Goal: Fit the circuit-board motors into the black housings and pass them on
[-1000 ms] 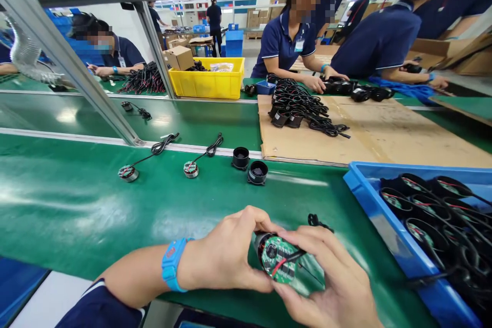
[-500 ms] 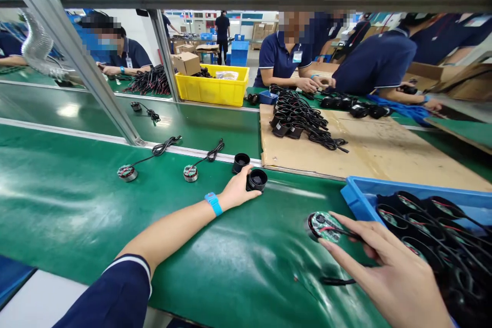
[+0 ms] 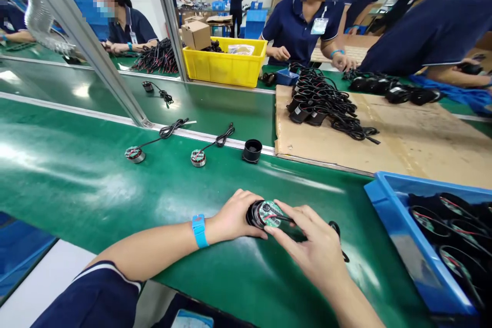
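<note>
My left hand (image 3: 236,215) is wrapped round a black round housing (image 3: 252,214) just above the green bench. Between the thumb and fingers of my right hand (image 3: 313,241) is a small motor with a green circuit board (image 3: 270,213), right at the housing's mouth; whether it sits inside I cannot tell. The motor's black cable runs back under my right palm and shows beyond it. Farther off stands another black housing (image 3: 252,151). Two more motors with coiled cables, a nearer one (image 3: 198,158) and one to its left (image 3: 135,154), lie on the bench.
At the right, a blue bin (image 3: 407,251) holds several housings with boards and cables. Cabled black units (image 3: 319,97) lie heaped on a cardboard sheet (image 3: 326,151). Beyond are a yellow crate (image 3: 225,69) and several co-workers. A metal post (image 3: 84,43) slants down at the left.
My left hand has drawn one of the two housings back toward me. My right hand has brought the motor leftward to meet it. The view has shifted slightly.
</note>
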`<state>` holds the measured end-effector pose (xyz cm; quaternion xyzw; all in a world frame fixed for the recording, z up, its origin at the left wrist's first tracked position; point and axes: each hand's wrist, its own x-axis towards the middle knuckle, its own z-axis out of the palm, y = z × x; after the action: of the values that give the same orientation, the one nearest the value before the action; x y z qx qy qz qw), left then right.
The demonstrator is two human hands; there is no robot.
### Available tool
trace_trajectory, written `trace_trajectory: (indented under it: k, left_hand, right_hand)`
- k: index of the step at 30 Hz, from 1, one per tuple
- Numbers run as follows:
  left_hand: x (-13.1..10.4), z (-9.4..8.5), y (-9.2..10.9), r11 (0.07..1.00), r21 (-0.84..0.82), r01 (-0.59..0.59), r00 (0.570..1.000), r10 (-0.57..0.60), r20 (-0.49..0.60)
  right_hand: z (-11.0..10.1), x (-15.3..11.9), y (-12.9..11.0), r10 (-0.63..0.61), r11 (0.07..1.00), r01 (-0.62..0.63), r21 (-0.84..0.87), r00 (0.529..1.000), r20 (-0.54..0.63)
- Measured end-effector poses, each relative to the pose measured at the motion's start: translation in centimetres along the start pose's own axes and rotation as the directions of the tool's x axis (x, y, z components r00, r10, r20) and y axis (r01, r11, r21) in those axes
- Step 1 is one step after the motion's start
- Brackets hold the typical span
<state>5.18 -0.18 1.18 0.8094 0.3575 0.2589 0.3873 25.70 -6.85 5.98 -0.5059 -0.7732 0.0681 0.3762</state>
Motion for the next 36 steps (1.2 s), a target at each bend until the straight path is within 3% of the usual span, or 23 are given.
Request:
trace_trajectory:
  k: [7, 10, 16, 20, 23, 27, 31, 36]
  left_hand:
    - [0.2, -0.6, -0.3, 1.000, 0.010, -0.003, 0.997, 0.002, 0.072]
    - [0.3, -0.8, -0.7, 1.000, 0.013, -0.008, 0.997, 0.007, 0.076]
    - [0.4, -0.6, -1.3, 0.998, 0.018, -0.057, 0.996, 0.055, 0.066]
    - [0.2, -0.9, -0.4, 0.996, 0.067, -0.050, 0.998, 0.047, 0.047]
    - [0.1, -1.2, 0.7, 0.988, 0.105, -0.115, 0.993, 0.113, 0.019]
    - [0.3, -0.9, 0.9, 0.982, 0.157, -0.101, 0.992, 0.087, 0.093]
    - [0.2, -0.4, 0.0, 0.979, 0.180, -0.099, 0.985, 0.070, 0.160]
    - [-0.1, -0.7, 0.5, 0.977, 0.162, -0.141, 0.986, 0.124, 0.110]
  right_hand:
    - [1.2, 0.1, 0.7, 0.034, 0.995, -0.026, -0.099, 0.996, 0.085]
    - [1.4, -0.1, 0.8, -0.020, 0.983, 0.041, -0.179, 0.993, 0.115]
    - [1.3, -0.6, 0.2, -0.183, 0.806, 0.219, -0.550, 0.976, 0.121]
    - [0.8, -0.8, -0.7, -0.219, 0.807, 0.249, -0.536, 0.968, 0.121]
    - [0.2, -1.2, -1.5, -0.249, 0.798, 0.250, -0.548, 0.965, 0.078]
    - [0.3, -1.8, -1.6, -0.221, 0.780, 0.234, -0.580, 0.971, 0.095]
    - [-0.3, -2.6, -0.7, -0.114, 0.795, 0.176, -0.580, 0.983, 0.143]
    - [-2.7, -7.0, 2.5, 0.075, 0.809, -0.057, -0.585, 0.997, 0.006]
